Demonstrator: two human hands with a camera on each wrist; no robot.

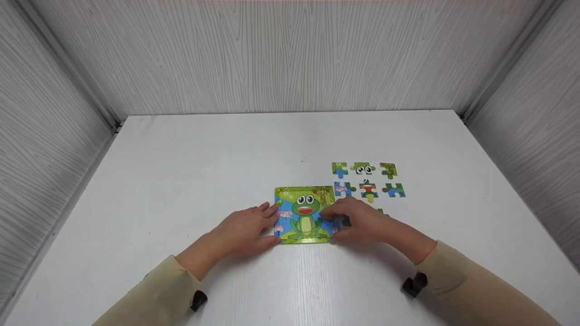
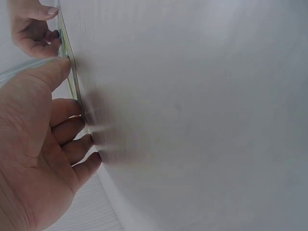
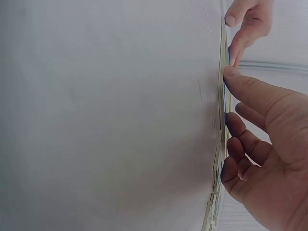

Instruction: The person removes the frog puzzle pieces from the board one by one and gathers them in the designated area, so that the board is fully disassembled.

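A square frog puzzle board, with a green border and a blue background, lies flat on the white table in the head view. My left hand rests at its left side, thumb and fingertips touching the edge, fingers relaxed. On the right side, my right hand reaches over the border, its index fingertip on the picture and the thumb by the lower right corner. Loose jigsaw pieces lie beyond the right hand, among them an eyes piece and a mouth piece. The right hand partly hides the nearest pieces.
More loose pieces, such as a tree corner piece and a blue-green piece, lie in rows on the table. Wood-grain panels enclose the table at the back and sides. Dark wrist devices show at both sleeves.
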